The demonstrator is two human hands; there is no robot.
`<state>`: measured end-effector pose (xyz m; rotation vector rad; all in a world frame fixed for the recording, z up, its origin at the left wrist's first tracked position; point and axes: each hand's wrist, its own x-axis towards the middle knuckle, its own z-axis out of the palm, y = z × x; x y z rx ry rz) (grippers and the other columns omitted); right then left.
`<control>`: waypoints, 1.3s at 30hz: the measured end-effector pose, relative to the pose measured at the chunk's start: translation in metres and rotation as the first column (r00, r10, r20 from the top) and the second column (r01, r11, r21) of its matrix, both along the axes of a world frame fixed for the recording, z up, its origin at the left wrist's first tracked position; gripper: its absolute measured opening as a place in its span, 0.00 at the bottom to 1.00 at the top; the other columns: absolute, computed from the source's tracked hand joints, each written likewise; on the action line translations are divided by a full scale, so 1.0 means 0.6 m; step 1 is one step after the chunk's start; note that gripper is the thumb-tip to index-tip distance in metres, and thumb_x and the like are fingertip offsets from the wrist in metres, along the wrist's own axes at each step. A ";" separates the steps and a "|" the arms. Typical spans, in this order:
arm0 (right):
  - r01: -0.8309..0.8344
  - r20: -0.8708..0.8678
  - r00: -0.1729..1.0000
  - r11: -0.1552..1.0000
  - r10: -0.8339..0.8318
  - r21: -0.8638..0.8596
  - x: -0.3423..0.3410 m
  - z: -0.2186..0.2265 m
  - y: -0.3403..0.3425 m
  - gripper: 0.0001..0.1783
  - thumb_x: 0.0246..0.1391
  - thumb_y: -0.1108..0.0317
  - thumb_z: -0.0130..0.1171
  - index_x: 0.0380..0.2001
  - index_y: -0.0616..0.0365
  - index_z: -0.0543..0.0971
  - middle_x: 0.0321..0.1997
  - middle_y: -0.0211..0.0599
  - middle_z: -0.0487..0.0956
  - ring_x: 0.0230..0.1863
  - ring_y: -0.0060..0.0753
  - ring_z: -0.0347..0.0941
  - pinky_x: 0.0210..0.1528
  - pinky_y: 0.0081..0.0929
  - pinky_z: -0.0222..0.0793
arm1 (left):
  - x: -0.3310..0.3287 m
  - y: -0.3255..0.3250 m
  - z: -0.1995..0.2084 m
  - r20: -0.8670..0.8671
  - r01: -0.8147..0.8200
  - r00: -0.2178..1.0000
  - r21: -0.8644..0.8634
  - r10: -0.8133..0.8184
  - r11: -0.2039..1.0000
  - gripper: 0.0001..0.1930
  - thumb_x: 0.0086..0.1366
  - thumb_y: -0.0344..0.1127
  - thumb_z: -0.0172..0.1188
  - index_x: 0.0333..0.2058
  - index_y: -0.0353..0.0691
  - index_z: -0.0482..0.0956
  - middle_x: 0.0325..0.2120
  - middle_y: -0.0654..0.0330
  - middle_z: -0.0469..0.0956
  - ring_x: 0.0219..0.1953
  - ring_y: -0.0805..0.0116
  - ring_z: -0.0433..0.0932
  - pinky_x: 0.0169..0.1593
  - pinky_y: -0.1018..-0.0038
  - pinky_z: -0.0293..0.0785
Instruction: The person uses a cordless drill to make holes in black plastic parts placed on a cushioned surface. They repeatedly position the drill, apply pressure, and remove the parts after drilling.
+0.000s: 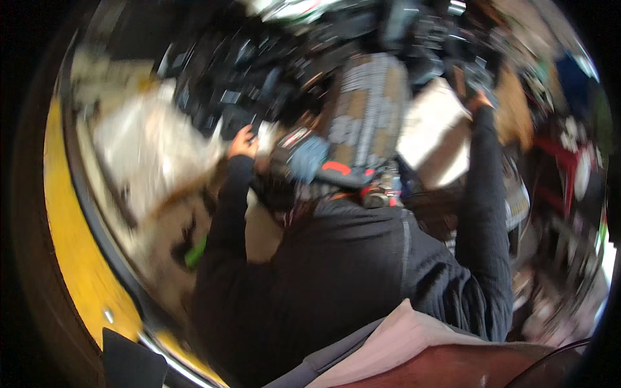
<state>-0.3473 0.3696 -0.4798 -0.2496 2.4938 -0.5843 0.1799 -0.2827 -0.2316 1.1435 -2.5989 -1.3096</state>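
Note:
Motion smears most of the picture. At the left of the bench, my left hand (242, 143) has its fingers partly curled beside a heap of dark parts (226, 97); whether anything is in them is too blurred to tell. Far out to the right, my right hand (480, 102) closes at the lower end of a dark grey piece (477, 79) whose kind I cannot make out. Between my arms lies a long block with grey and brown rows (369, 110). Against its near end sits a black and blue-grey device with red parts (336, 169), seemingly a power tool.
Crumpled clear plastic sheeting (152, 142) lies left of my left hand. A yellow edge (68, 213) curves along the far left. Next to my right forearm is a white sheet or board (435, 126). A red frame (566, 161) stands farther right. Something green (195, 253) shows by my left elbow.

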 end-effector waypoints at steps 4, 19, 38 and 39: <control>0.376 0.400 0.840 0.925 -0.367 0.060 0.009 -0.056 0.012 0.21 0.52 0.47 0.52 0.39 0.52 0.77 0.33 0.34 0.76 0.33 0.36 0.71 0.36 0.32 0.67 | 0.223 0.065 -0.102 0.829 0.035 0.559 -0.062 0.031 0.997 0.38 0.48 0.47 0.67 0.57 0.46 0.61 0.50 0.47 0.69 0.51 0.50 0.70 0.55 0.62 0.65; 0.765 0.318 0.643 0.574 -0.696 -0.291 0.267 0.426 -0.105 0.21 0.48 0.50 0.61 0.42 0.50 0.79 0.12 0.20 0.55 0.10 0.15 0.48 0.11 0.21 0.45 | 0.228 0.200 -0.197 0.782 -0.401 0.507 -0.158 0.363 0.902 0.27 0.54 0.47 0.62 0.51 0.50 0.62 0.42 0.51 0.75 0.43 0.52 0.76 0.43 0.55 0.73; 0.923 0.896 0.247 -0.193 -0.370 -0.334 0.502 0.447 -0.014 0.21 0.59 0.70 0.46 0.54 0.67 0.64 0.47 0.40 0.74 0.48 0.31 0.71 0.49 0.29 0.70 | 0.157 0.100 -0.269 0.811 -0.236 0.497 -0.215 0.307 0.948 0.22 0.54 0.46 0.59 0.48 0.48 0.71 0.46 0.50 0.68 0.48 0.50 0.72 0.46 0.56 0.72; 0.925 0.907 0.260 -0.186 -0.331 -0.333 0.507 0.439 -0.018 0.21 0.59 0.70 0.46 0.54 0.67 0.64 0.48 0.41 0.74 0.48 0.31 0.71 0.49 0.29 0.69 | 0.174 0.084 -0.286 0.868 -0.204 0.440 -0.153 0.230 0.967 0.22 0.55 0.44 0.58 0.49 0.50 0.70 0.50 0.52 0.64 0.48 0.49 0.72 0.47 0.55 0.71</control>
